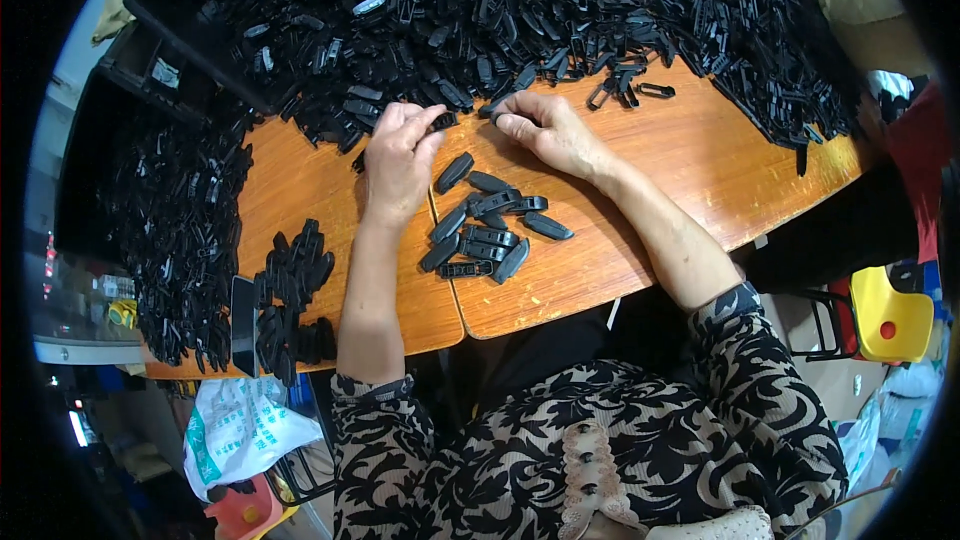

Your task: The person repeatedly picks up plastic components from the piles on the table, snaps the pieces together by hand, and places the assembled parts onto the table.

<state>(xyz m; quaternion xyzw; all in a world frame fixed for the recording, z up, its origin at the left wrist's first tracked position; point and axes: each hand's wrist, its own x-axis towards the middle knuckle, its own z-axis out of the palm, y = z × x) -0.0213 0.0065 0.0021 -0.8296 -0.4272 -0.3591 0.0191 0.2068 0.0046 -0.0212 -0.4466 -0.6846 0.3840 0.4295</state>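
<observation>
My left hand (396,166) is closed at the near edge of the big heap, with a small black plastic clip part (445,121) pinched between thumb and fingers. A short gap to its right, my right hand (556,136) pinches another black plastic clip part (487,112), mostly covered by the fingers. The two parts are apart. Between my forearms, a small group of black plastic clips (490,237) lies loosely on the wooden table (590,260); some are smooth and rounded, others show slotted frames.
A large heap of black plastic parts (480,20) spans the far side and curves down the left. Black bins (200,30) stand at the far left. A smaller pile (295,270) and a dark upright phone-like slab (243,325) sit at the near left. A yellow stool (890,305) is at right.
</observation>
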